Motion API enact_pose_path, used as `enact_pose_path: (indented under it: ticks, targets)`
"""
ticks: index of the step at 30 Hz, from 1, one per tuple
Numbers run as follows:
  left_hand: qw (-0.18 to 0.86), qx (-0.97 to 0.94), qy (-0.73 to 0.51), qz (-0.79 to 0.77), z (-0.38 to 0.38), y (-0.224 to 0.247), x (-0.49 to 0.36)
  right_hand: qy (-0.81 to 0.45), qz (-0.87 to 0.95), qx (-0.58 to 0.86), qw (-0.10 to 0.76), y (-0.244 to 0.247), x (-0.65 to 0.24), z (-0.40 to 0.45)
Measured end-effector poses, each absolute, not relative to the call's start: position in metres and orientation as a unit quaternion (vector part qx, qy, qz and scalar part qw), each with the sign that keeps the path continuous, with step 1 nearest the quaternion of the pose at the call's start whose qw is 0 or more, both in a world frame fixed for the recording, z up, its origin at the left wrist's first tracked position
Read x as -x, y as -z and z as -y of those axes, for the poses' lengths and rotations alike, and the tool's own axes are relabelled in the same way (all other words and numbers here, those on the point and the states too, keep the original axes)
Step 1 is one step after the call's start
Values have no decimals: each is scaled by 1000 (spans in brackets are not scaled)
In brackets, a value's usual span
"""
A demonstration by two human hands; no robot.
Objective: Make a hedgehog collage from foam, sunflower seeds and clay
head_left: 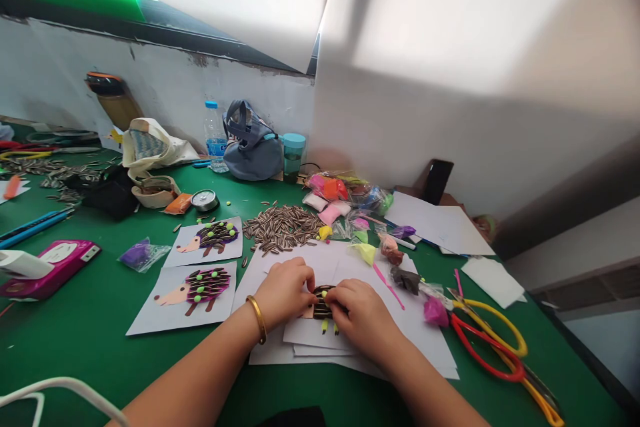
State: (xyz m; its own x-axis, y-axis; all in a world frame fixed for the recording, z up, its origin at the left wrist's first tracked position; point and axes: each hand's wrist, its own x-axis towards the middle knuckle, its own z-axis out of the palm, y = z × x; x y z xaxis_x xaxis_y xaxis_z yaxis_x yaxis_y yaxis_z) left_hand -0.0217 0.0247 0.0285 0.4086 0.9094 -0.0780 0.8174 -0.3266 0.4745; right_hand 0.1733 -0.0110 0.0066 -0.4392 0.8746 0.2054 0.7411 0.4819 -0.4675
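Note:
A hedgehog picture (323,311) made of clay and striped sunflower seeds lies on white paper in front of me, with yellow-green feet along its lower edge. My left hand (287,292) rests over its face side, fingers curled and pressed together. From the other side my right hand (361,312) pinches down at the seed-covered body. A small yellow-green clay ball (325,294) shows beside the right fingertips. Whatever either hand's fingers hold is hidden. Two similar hedgehog cards, one upper (213,240) and one lower (175,297), lie to the left.
Behind the paper is a pile of sunflower seeds (283,228). Bagged coloured clay (333,197) lies beyond. Red-and-yellow-handled scissors (493,340) lie at right. A magenta box (55,270), bottle (215,140), blue bag (253,147) and teal cup (293,153) stand around.

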Motion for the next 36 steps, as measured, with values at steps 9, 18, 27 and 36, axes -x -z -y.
enact_pose_path:
  ticks: [9,18,27,36]
  targets:
    - [272,-784,-179,-529,-30,-25,26,-172,829,481,228,-10,-176,13]
    - [406,-686,-312,-517,-33,-17,27,-208,818,485,229,-11,-177,11]
    - [439,-661,-329,-512,-33,-15,26,-218,822,476,225,-12,-175,12]
    - [436,-663,-326,-513,-32,-18,24,-232,816,471,241,-17,-172,14]
